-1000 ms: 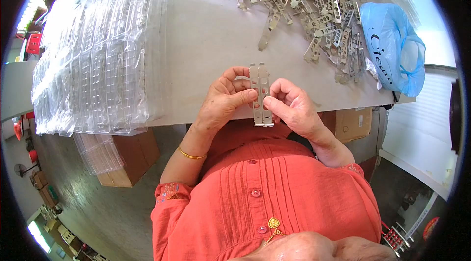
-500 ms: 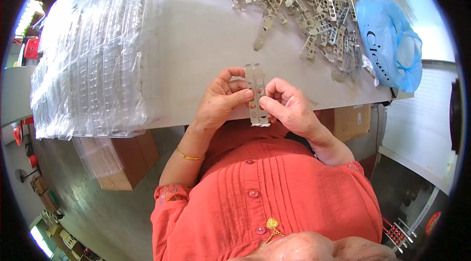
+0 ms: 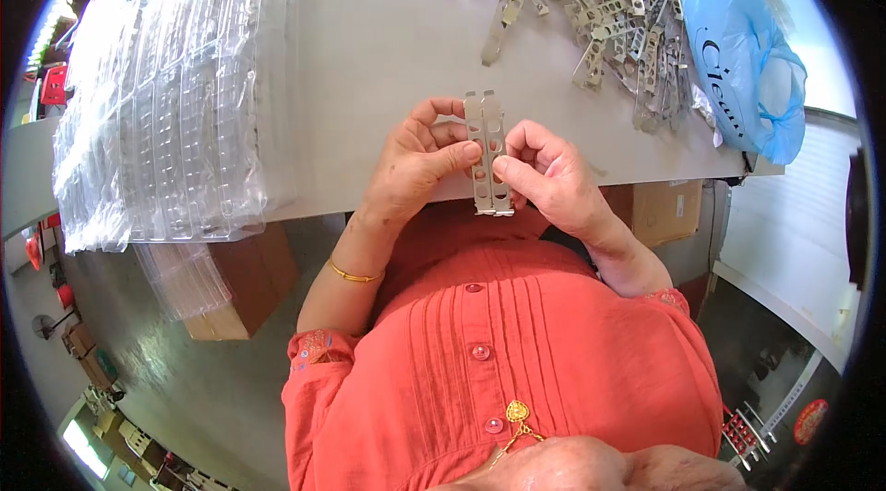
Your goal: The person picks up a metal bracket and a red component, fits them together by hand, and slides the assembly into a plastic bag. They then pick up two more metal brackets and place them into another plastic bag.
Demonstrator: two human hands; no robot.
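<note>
Two narrow metal strips with punched holes (image 3: 490, 125) stand side by side, lengthwise toward me, above the table's front edge. My left hand (image 3: 420, 163) is closed on them from the left, thumb on the front face and fingers curled behind. From the other side my right hand (image 3: 552, 179) pinches the right edge, its thumb pressed on the face below the middle. The strips' near ends show small bent tabs. Beyond my hands, a heap of similar perforated metal strips (image 3: 614, 16) lies on the table (image 3: 388, 48).
Clear plastic blister trays (image 3: 180, 103) are stacked at the left of the table. A blue plastic bag (image 3: 738, 66) sits at the right beside the heap. Below the table edge are cardboard boxes (image 3: 254, 279) (image 3: 666, 211) and more clear plastic sheets (image 3: 180, 279).
The whole view has shifted slightly, so hands and strips appear a little higher. Both hands keep the same grip on the strips.
</note>
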